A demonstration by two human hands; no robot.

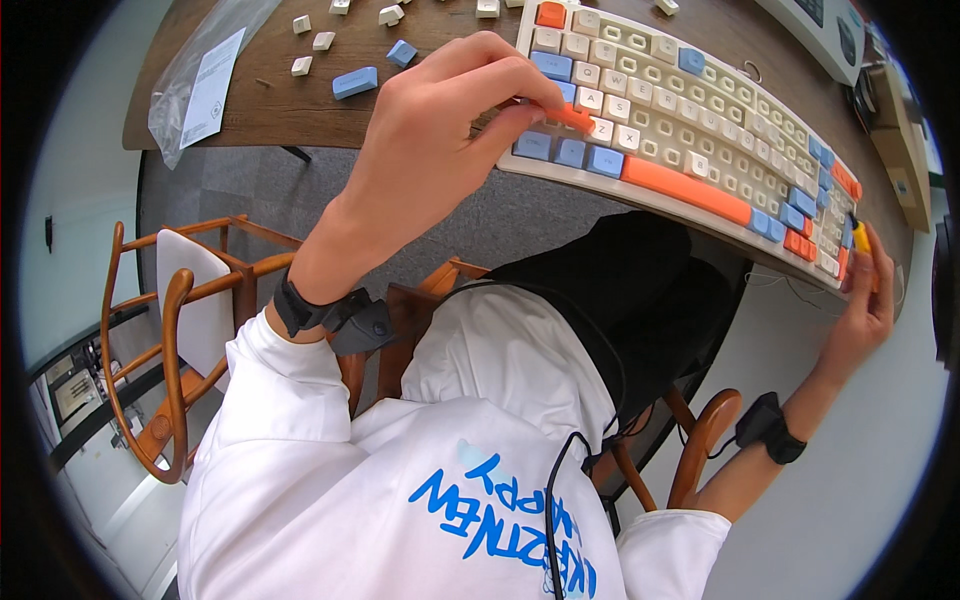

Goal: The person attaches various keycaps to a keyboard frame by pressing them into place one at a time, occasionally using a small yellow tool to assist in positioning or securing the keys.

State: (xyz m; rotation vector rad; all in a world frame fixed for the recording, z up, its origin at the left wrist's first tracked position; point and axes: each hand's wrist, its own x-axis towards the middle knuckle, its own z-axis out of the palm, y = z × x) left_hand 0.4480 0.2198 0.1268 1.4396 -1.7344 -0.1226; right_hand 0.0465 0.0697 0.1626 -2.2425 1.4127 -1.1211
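Observation:
A cream keyboard [700, 110] with blue and orange keys lies on the wooden table [270, 105], tilted toward the right. My left hand [445, 130] pinches a long orange keycap [570, 118] over the keyboard's lower left corner. My right hand [868, 300] rests at the keyboard's lower right end and grips a small yellow and orange keycap puller [860, 237] against the edge keys.
Loose white and blue keycaps [355, 82] lie scattered on the table left of the keyboard. A clear plastic bag with a paper sheet [205, 85] sits at the table's left edge. A wooden chair [190, 330] stands at the left. A device [825, 25] lies at the top right.

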